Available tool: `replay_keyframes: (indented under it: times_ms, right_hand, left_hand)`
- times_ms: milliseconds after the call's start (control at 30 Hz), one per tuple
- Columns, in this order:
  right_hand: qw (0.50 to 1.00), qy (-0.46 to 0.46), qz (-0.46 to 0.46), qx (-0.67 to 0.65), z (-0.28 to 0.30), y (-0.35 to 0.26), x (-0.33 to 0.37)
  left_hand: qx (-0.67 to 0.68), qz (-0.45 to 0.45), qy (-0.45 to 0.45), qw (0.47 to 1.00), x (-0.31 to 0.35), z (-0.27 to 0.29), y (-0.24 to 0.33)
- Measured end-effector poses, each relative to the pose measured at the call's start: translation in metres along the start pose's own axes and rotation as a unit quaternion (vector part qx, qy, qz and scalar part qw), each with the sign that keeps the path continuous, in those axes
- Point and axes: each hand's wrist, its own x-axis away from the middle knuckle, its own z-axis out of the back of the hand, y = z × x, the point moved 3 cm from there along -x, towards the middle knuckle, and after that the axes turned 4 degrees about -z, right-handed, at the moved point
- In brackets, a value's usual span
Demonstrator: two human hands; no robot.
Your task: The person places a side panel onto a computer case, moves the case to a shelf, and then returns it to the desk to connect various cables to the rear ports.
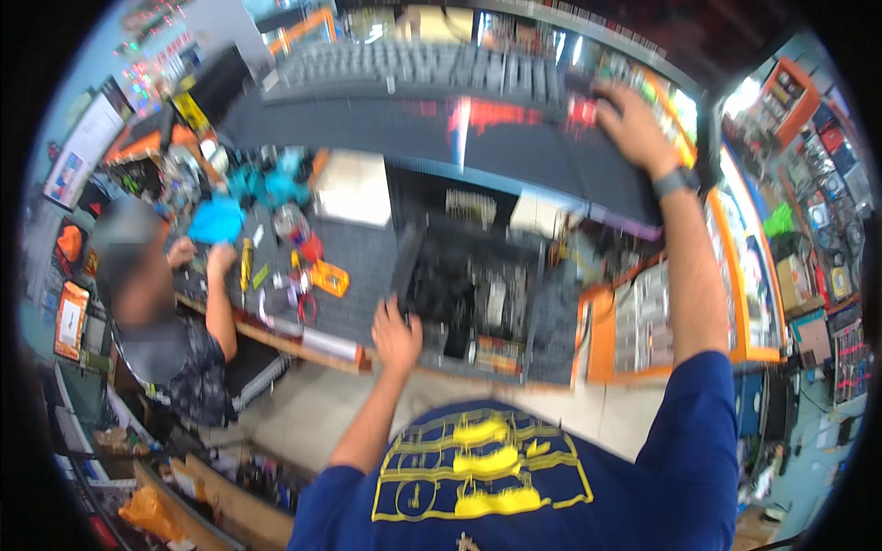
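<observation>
My left hand (396, 336) lies with fingers apart on the near left edge of an open black computer case (528, 317) on the workbench. Dark parts and cables fill the case, too blurred to tell apart. Stretched forward and up, my right hand (636, 129) is over a raised black shelf, just right of a black keyboard (413, 75). Its fingers curve around a small red-lit object (582, 111), whose kind is blurred. A dark mat (367, 124) with a red pattern lies beneath the keyboard.
A co-worker (175, 321) sits at left, hands over the bench. Nearby lie a yellow screwdriver (246, 264), an orange tray (329, 279), a blue cloth (218, 219) and small parts. An orange-edged display case (643, 321) stands right. Above the shelf is a dark screen (643, 32).
</observation>
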Motion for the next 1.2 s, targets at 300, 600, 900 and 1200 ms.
replay_keyframes:
  times_ms: [300, 600, 900, 1200]
  right_hand:
    - [0.998, -0.011, -0.057, -0.009, 0.006, -0.019, 0.015]
    - [0.996, 0.005, -0.078, -0.039, -0.001, -0.011, 0.016]
    - [0.999, -0.002, -0.042, 0.004, -0.004, 0.008, 0.017]
    - [0.995, -0.004, -0.084, -0.048, 0.003, -0.019, 0.013]
  left_hand:
    - [0.031, 0.021, -0.125, 0.991, -0.035, -0.013, -0.032]
    - [0.024, 0.023, -0.118, 0.993, -0.033, -0.01, -0.031]
    - [0.043, 0.013, -0.102, 0.994, -0.028, -0.01, -0.028]
    - [0.045, 0.039, -0.103, 0.993, -0.028, -0.008, -0.034]
